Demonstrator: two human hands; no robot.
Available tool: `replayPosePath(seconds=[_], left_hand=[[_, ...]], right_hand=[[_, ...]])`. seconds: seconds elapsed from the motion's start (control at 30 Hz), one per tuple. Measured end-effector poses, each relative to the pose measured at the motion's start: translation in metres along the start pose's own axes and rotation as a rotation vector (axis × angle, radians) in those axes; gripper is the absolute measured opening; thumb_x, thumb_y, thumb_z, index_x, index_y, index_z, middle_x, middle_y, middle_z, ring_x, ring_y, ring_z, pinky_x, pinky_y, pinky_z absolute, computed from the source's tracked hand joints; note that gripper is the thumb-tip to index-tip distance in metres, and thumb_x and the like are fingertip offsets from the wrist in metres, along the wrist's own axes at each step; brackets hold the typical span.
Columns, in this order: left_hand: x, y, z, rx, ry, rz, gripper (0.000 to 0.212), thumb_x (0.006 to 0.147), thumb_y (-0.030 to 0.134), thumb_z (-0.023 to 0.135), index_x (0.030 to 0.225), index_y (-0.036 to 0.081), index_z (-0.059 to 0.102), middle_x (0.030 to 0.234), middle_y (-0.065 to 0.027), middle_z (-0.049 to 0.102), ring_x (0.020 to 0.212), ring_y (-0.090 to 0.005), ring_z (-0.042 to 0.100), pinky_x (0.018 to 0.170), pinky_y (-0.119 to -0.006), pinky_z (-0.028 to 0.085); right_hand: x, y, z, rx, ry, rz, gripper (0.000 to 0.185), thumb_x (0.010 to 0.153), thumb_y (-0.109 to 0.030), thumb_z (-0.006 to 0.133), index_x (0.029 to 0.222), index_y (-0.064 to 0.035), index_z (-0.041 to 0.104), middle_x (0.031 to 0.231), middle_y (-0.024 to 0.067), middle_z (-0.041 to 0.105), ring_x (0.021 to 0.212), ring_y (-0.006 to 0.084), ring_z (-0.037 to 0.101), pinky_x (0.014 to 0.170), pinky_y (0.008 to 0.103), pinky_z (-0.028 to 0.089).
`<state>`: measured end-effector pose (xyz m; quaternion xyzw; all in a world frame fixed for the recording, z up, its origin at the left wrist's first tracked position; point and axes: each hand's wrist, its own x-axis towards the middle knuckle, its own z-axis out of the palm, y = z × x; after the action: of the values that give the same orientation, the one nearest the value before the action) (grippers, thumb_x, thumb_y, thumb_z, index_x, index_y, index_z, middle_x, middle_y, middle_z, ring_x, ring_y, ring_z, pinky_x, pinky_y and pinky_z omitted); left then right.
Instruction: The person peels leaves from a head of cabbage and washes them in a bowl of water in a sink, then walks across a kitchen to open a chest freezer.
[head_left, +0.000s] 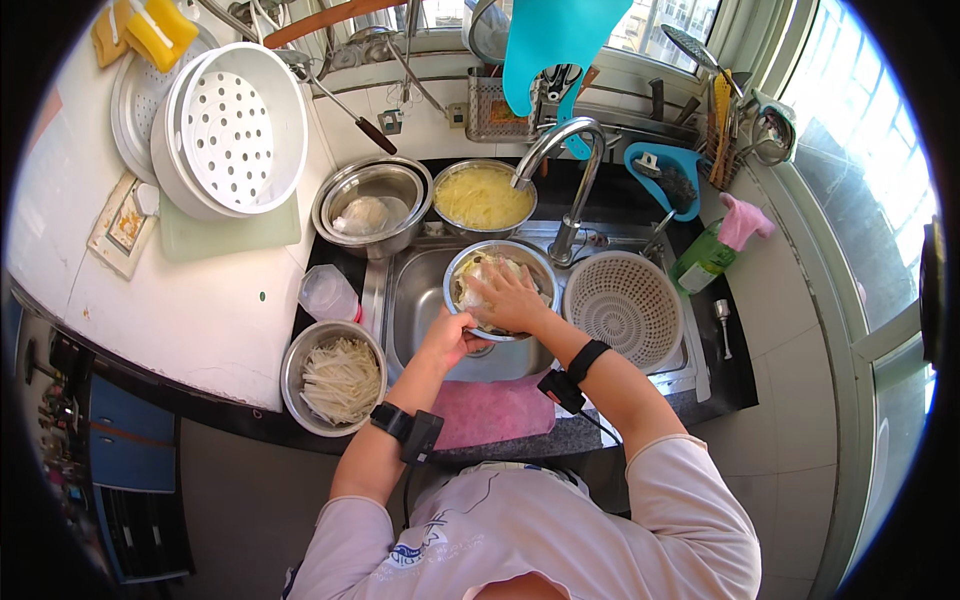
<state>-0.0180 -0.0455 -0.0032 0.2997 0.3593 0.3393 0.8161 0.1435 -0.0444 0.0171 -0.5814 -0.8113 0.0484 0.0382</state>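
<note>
Over the steel sink (420, 300), a stainless steel bowl (556, 289) is tilted slightly towards me. My left hand (453, 337) grips its near left rim. Inside lies pale yellowish food (472, 289), partly hidden by fingers; I cannot tell exactly what it is. My right hand (510, 295) rests flat on that food, palm down with fingers spread. Behind the bowl stands a metal basin of yellow shredded food (480, 199), below the spout of the chrome faucet (592, 165). To the left, a metal bowl (292, 375) holds pale cut strips (341, 380).
A plastic colander (626, 307) sits at the sink's right side. Nested steel bowls (330, 202) with a bag inside stand back left, near a clear plastic container (328, 292). A pink cloth (491, 412) covers the front edge. A green bottle (705, 259) stands right.
</note>
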Motion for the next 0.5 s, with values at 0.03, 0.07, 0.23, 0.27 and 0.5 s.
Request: replayPosePath(seconds=[0.03, 0.07, 0.23, 0.27, 0.5], left_hand=[[0.003, -0.002, -0.002, -0.020, -0.007, -0.022, 0.058, 0.074, -0.003, 0.039, 0.129, 0.012, 0.028, 0.108, -0.0157, 0.051, 0.085, -0.0315, 0.062, 0.067, -0.044, 0.057], [0.005, -0.005, -0.004, -0.039, -0.014, -0.043, 0.059, 0.074, -0.003, 0.040, 0.128, 0.014, 0.026, 0.105, -0.0143, 0.051, 0.082, -0.0313, 0.062, 0.065, -0.045, 0.057], [0.007, -0.009, -0.007, -0.025, -0.031, -0.047, 0.060, 0.073, -0.002, 0.040, 0.128, 0.015, 0.026, 0.107, -0.0160, 0.052, 0.081, -0.0322, 0.062, 0.065, -0.044, 0.057], [0.006, -0.009, -0.007, -0.013, -0.040, -0.035, 0.060, 0.073, -0.002, 0.040, 0.128, 0.015, 0.025, 0.107, -0.0164, 0.052, 0.081, -0.0323, 0.063, 0.065, -0.044, 0.056], [0.001, -0.009, -0.002, 0.020, -0.009, -0.038, 0.065, 0.072, -0.003, 0.039, 0.132, 0.016, 0.023, 0.111, -0.0174, 0.050, 0.085, -0.0326, 0.062, 0.065, -0.043, 0.057]], right_hand=[[-0.001, 0.000, 0.003, -0.030, 0.003, 0.002, 0.064, 0.084, -0.059, 0.039, 0.140, -0.0310, 0.026, 0.146, 0.0136, 0.023, 0.136, 0.0354, 0.014, 0.105, 0.0591, 0.012], [-0.002, 0.000, 0.006, -0.017, 0.026, -0.011, 0.062, 0.085, -0.057, 0.040, 0.139, -0.0305, 0.028, 0.145, 0.0134, 0.024, 0.135, 0.0356, 0.016, 0.105, 0.0592, 0.013], [-0.002, 0.014, 0.001, 0.068, -0.070, -0.044, 0.054, 0.086, -0.049, 0.045, 0.134, -0.0277, 0.037, 0.143, 0.0117, 0.029, 0.132, 0.0354, 0.024, 0.103, 0.0594, 0.019], [0.003, 0.018, -0.003, 0.162, -0.088, -0.041, 0.053, 0.085, -0.048, 0.045, 0.133, -0.0270, 0.038, 0.142, 0.0112, 0.030, 0.131, 0.0350, 0.026, 0.103, 0.0592, 0.020], [0.003, 0.002, 0.023, 0.075, 0.359, -0.045, 0.050, 0.086, -0.047, 0.045, 0.130, -0.0238, 0.043, 0.140, 0.0114, 0.034, 0.128, 0.0332, 0.032, 0.101, 0.0584, 0.023]])
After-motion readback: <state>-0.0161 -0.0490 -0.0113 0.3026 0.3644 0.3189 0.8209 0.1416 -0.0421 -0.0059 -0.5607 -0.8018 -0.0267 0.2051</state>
